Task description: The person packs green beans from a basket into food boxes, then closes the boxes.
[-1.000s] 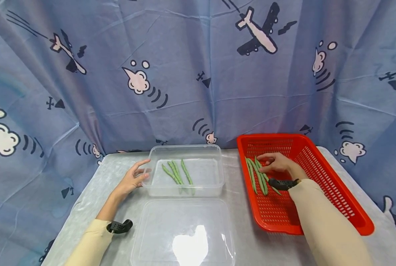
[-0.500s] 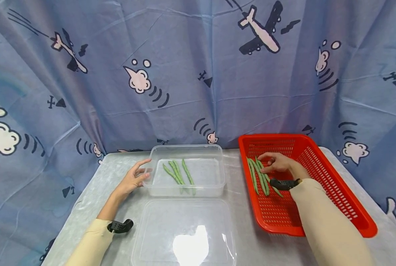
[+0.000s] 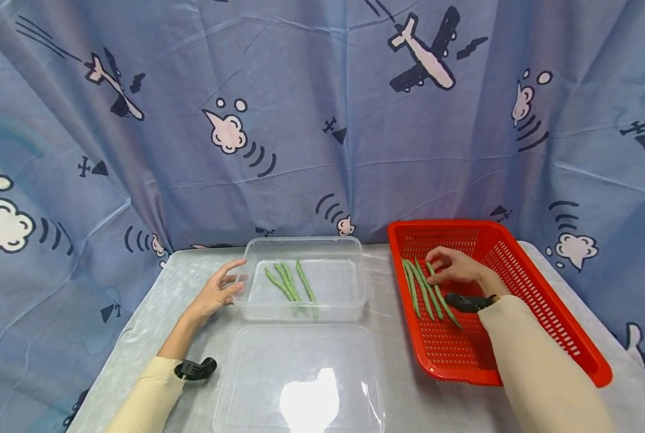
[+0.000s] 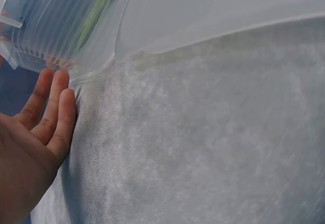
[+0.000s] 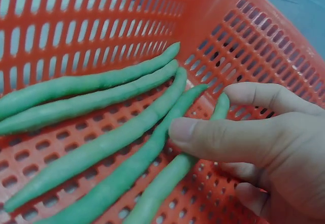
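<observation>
In the red plastic basket (image 3: 463, 361), my right hand (image 3: 454, 266) pinches the rightmost green bean (image 5: 160, 187) between thumb and fingers, near its far end. Several other green beans (image 5: 101, 153) lie side by side to its left on the basket's slotted floor. My left hand (image 3: 217, 290) is at the left wall of a clear plastic container (image 3: 300, 311), its fingers fairly straight and their tips right at the side. Several green beans (image 3: 287, 279) lie inside that container. In the left wrist view, the fingers (image 4: 65, 109) show just below the container's ribbed wall.
A clear flat lid (image 3: 300, 367) lies on the table (image 3: 192, 415) in front of the container, with a bright glare on it. Behind the table hangs a blue curtain (image 3: 279, 198) printed with planes and clouds.
My right hand has shifted slightly to the right in the basket, and the rightmost bean has moved with it, apart from the others. My left hand stays at the container.
</observation>
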### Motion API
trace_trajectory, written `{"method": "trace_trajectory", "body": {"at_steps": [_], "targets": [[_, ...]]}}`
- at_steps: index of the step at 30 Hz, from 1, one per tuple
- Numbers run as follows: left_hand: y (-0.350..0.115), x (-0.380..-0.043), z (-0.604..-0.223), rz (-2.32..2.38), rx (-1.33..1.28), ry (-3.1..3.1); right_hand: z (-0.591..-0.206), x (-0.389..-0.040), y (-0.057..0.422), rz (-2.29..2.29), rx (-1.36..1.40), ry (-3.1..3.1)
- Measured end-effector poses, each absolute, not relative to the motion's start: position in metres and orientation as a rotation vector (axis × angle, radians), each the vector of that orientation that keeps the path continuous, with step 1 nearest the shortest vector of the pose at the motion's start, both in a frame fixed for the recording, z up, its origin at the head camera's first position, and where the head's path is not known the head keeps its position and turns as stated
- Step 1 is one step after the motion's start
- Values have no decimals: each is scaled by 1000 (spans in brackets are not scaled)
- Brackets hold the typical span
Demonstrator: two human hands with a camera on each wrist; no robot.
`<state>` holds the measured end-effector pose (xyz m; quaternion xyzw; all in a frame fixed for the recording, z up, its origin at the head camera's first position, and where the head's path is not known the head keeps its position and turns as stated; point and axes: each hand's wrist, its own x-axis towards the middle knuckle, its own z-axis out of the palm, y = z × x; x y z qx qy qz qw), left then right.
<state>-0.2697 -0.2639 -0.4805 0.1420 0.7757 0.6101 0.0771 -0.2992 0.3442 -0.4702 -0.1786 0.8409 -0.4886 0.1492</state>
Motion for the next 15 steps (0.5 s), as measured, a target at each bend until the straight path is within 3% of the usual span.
{"method": "trace_trajectory", "body": {"at_steps": [8,15], "targets": [[-263,-269,-481,1820,415,2350,-470,-305,348,-1557,-518,2136],[-263,-269,-481,1812,429,2348,-467,-299,344,-1643,-339,2063]]}}
